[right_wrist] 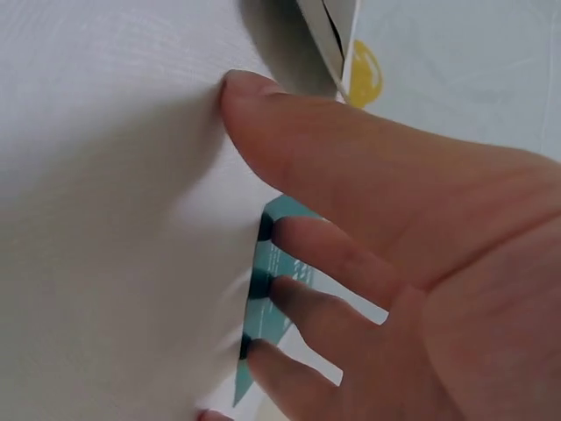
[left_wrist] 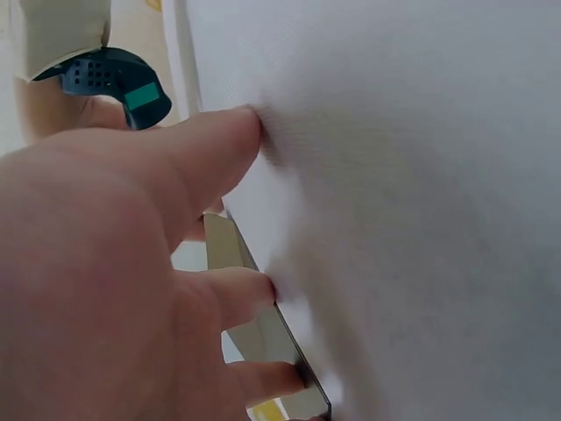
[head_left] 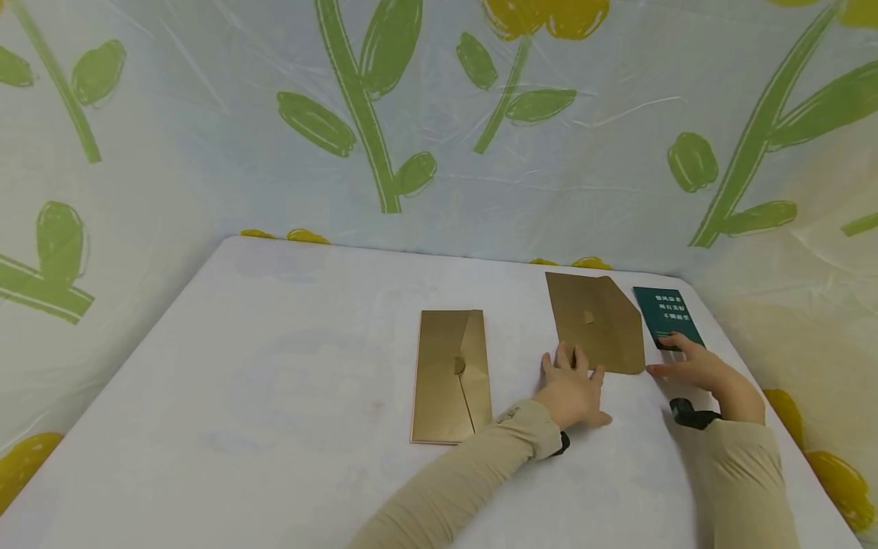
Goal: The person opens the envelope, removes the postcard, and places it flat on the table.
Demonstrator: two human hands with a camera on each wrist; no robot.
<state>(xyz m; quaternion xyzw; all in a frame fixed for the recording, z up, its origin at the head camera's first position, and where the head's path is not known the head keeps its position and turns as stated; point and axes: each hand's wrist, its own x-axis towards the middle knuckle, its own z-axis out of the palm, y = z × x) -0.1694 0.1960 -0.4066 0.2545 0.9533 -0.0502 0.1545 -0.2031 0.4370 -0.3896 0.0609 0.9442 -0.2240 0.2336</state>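
On the right of the table, a gold envelope [head_left: 600,316] lies with its flap unfolded to the right. My left hand [head_left: 571,393] is spread at its near edge. In the left wrist view, fingertips touch the envelope's edge [left_wrist: 279,338] while the thumb rests on the tablecloth. Beside the envelope lies a dark green card [head_left: 665,305] with white printed characters. My right hand [head_left: 706,375] has its fingertips on the card's near end. The right wrist view shows those fingers on the card [right_wrist: 266,311], with the thumb apart on the cloth.
A second gold envelope [head_left: 439,374], flap folded over and fastened, lies left of my left hand, partly behind the left sleeve [head_left: 466,476]. A white cloth covers the table [head_left: 274,381]. Flower-printed sheeting [head_left: 590,175] rises along the back and both sides.
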